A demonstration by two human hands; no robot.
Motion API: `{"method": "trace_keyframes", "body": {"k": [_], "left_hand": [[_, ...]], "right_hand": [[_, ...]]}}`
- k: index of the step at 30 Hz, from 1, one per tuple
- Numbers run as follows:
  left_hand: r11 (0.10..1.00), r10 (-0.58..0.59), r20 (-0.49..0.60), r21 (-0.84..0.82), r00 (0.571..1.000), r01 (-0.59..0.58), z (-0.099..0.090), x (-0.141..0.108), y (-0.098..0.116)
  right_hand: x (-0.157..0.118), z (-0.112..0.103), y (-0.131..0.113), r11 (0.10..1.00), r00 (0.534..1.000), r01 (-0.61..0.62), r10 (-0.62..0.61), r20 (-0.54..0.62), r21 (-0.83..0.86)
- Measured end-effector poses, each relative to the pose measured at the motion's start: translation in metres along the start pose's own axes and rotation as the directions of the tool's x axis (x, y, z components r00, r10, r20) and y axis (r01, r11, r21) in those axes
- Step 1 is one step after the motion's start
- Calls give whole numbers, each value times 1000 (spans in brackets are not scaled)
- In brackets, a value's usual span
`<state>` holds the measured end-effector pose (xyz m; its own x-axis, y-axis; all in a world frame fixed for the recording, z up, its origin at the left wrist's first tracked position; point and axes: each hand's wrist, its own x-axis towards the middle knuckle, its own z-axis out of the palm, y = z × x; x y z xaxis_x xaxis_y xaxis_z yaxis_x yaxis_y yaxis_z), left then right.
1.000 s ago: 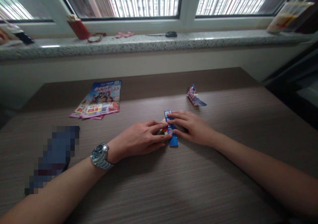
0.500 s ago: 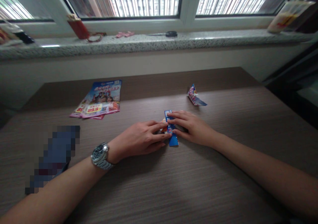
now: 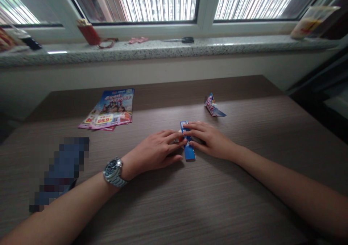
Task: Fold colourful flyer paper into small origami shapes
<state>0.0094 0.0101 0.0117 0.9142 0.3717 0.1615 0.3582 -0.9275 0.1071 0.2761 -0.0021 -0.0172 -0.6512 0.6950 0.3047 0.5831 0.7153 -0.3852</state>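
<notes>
A narrow strip of folded blue printed paper (image 3: 190, 153) lies on the table between my hands, pointing away from me. My left hand (image 3: 156, 149), with a metal watch (image 3: 114, 171) on its wrist, presses fingertips on the strip's left side. From the right, my right hand (image 3: 210, 138) rests spread fingers on the strip's right edge and upper part. Both hands are open, palms down, with the paper flat beneath the fingertips. A bit of orange and white print shows under my left fingers; the rest there is hidden.
Beyond my right hand stands a folded paper piece (image 3: 212, 106). Printed flyers (image 3: 115, 109) lie stacked at the back left. A blurred-out dark blue object (image 3: 61, 172) lies beside my left forearm. Scissors (image 3: 186, 40) and a red container (image 3: 89, 34) are on the windowsill (image 3: 152, 53).
My left fingers have slid slightly up the paper strip, away from me, leaving more of its lower end showing. My right hand has stayed in place.
</notes>
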Motion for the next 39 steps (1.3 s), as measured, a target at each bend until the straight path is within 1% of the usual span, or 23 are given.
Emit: {"method": "trace_keyframes", "body": {"k": [7, 14, 19, 25, 30, 33, 36, 39], "left_hand": [[998, -14, 7, -63, 1000, 14, 1, 0, 1], [993, -25, 5, -117, 1000, 25, 4, 1, 2], [993, -20, 1, -114, 1000, 20, 4, 1, 1], [990, -15, -25, -138, 1000, 11, 6, 2, 1], [984, -11, 10, -178, 1000, 12, 4, 3, 1], [984, -3, 3, -180, 1000, 4, 2, 4, 1], [987, 12, 18, -160, 1000, -9, 2, 6, 0], [992, 22, 26, -124, 999, -18, 4, 6, 1]], "right_hand": [[2, -1, 1, 997, 999, -40, 39, 18, 73], [3, 0, 3, 991, 999, -49, 51, -15, 127], [5, -1, 2, 989, 998, -34, 40, -39, 142], [5, -1, 0, 989, 997, -54, 60, -38, 141], [6, 0, 2, 983, 997, -63, 72, -41, 174], [7, 0, 3, 973, 994, -71, 88, -70, 219], [8, -1, 2, 957, 987, -88, 122, -106, 278], [10, -3, 3, 956, 979, -102, 146, -144, 276]]}}
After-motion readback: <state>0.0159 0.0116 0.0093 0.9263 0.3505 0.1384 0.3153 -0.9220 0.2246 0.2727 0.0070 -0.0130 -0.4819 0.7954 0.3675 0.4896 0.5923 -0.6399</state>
